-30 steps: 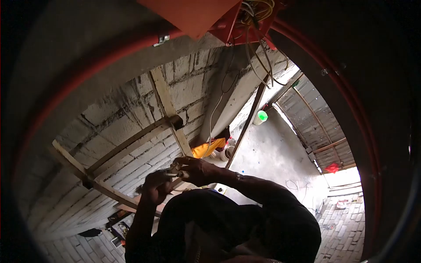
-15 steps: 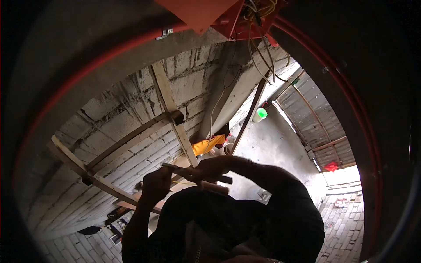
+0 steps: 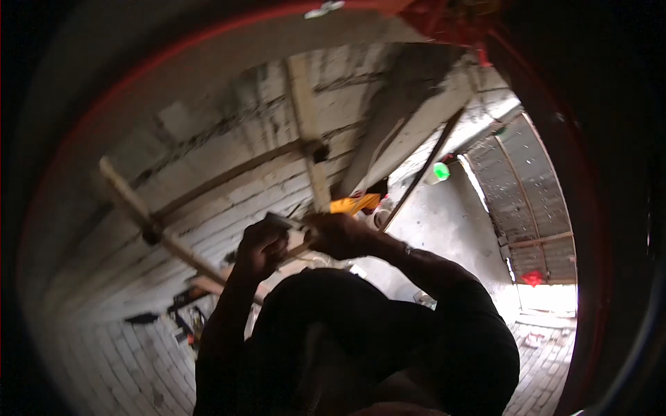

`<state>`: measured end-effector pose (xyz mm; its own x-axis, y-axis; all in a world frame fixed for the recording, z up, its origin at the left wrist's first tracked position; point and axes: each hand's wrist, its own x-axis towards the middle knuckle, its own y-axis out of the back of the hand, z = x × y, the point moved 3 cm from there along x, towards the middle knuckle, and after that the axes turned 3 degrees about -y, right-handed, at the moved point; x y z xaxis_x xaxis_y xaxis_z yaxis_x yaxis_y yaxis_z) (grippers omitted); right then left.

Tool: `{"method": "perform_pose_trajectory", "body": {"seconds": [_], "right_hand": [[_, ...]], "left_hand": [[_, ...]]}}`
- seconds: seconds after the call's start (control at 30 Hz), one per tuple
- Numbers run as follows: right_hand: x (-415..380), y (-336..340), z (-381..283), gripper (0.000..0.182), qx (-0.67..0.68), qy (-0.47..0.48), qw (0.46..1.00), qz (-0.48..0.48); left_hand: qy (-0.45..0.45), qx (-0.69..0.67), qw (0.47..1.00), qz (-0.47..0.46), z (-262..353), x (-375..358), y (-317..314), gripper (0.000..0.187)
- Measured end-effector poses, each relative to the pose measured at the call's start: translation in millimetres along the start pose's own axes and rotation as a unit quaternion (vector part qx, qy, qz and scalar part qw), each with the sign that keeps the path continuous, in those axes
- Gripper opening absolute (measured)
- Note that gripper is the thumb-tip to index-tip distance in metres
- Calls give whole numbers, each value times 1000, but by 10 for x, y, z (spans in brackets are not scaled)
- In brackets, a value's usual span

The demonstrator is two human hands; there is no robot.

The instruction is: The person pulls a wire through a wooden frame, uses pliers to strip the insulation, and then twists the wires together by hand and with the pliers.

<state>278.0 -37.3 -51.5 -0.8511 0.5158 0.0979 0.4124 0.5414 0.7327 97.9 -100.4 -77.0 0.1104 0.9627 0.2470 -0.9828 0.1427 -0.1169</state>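
My left hand (image 3: 263,246) is closed round a small grey flat-ended object (image 3: 279,220) that sticks out above the fingers. Close to its right, my right hand (image 3: 340,236) has its fingers wrapped round something dim and blurred. A thin pale piece (image 3: 298,225) spans the small gap between the hands, and I cannot tell which hand grips it. Both hands are held up in front of the dark-clothed chest. An orange cloth (image 3: 355,204) shows just beyond my right hand.
A wooden frame (image 3: 201,267) stands along the block wall (image 3: 229,201) at the left. Behind my right hand rises a dark slanted pole (image 3: 424,170). Further off are a green-topped container (image 3: 440,172), a corrugated sheet (image 3: 527,201) and a red object (image 3: 532,278). Red edging curves overhead.
The view has tilted and shifted, with the surroundings moved right. Both hands sit higher in the frame. The long dark piece and pinkish cylinder under my right hand no longer show.
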Motion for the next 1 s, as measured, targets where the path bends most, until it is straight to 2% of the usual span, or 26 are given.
{"method": "perform_pose_trajectory", "body": {"seconds": [0.03, 0.07, 0.1, 0.13, 0.2, 0.23, 0.27, 0.3, 0.33, 0.37, 0.4, 0.43, 0.47, 0.5, 0.53, 0.57, 0.6, 0.7, 0.73, 0.8, 0.83, 0.87, 0.9, 0.93, 0.97, 1.0], "right_hand": [[50, -25, 28, 30, 18, 61, 996, 70], [147, 84, -95, 32, 21, 43, 999, 0], [167, 34, -41, 28, 28, 76, 995, 51], [193, 36, -29, 24, 46, 108, 989, 86], [237, 20, 22, 25, 53, 135, 985, 89], [218, -14, 99, 26, 34, 136, 987, 75], [213, -38, 112, 28, 12, 136, 989, 62], [176, -33, 61, 27, -12, 124, 989, 75], [139, -44, 39, 27, -11, 124, 990, 71], [100, -82, 70, 25, -23, 60, 998, -9], [48, -120, 112, 24, -36, -4, 995, -90], [-25, -142, 138, 24, -20, 20, 996, -82], [-2, -14, 13, 24, -19, 20, 996, -86], [8, 121, -102, 31, 32, -82, 977, -193], [-23, 190, -144, 40, 83, -183, 934, -295], [-83, 85, 40, 55, 72, -174, 921, -341], [-127, 79, 94, 55, 173, -344, 846, -369], [-108, 222, -54, 55, 201, -337, 840, -374], [-126, 192, -50, 49, 219, -352, 834, -363], [-160, 97, -19, 43, 238, -366, 828, -351], [-127, 58, -5, 35, 114, -238, 912, -314], [-106, 22, -25, 28, -14, -101, 959, -265], [-104, -6, -14, 30, 64, -123, 967, -211], [-85, -87, 47, 30, 65, -124, 967, -211], [-31, -118, 87, 25, 80, -39, 990, -109], [-5, -108, 81, 21, 94, 47, 994, -6]], "left_hand": [[171, -376, 910, 29, 162, 14, -176, 15], [154, -413, 898, -7, 140, 4, -194, 13], [147, -421, 895, 6, 134, -41, -236, 17], [166, -486, 857, 46, 60, -102, -293, 21], [135, -513, 847, -20, 75, -105, -283, 22], [109, -354, 929, -7, 55, -113, -206, 22], [81, -184, 980, 3, 110, -74, -141, 23], [173, -243, 954, 20, 198, -55, -42, 22], [162, -156, 973, 58, 243, -30, -3, 19], [128, -6, 991, 41, 310, -4, 10, 17], [91, 144, 985, 24, 348, 20, 22, 16], [-134, 275, 952, 19, 304, 28, 4, 15], [-132, 274, 952, 22, 329, 19, -14, 15], [-75, 328, 942, 11, 350, 10, -41, 15], [-17, 378, 925, -2, 343, -11, -66, 15], [-56, 455, 889, -16, 292, -35, -96, 18], [-54, 453, 890, -19, 267, -57, -110, 18], [-37, 499, 859, -104, 162, -90, -157, 19], [-37, 499, 860, -104, 144, -81, -145, 19], [29, 424, 904, -43, 96, -43, -59, 15], [8, 293, 956, 15, 52, -19, -7, 18], [-122, 299, 946, -12, 83, 24, 33, 24], [-19, 220, 975, -27, 28, -16, 102, 24], [85, 137, 986, -42, 122, -13, 107, 23], [85, 136, 986, -43, 161, 0, 106, 23], [140, -19, 989, -39, 156, -4, 93, 23]]}}
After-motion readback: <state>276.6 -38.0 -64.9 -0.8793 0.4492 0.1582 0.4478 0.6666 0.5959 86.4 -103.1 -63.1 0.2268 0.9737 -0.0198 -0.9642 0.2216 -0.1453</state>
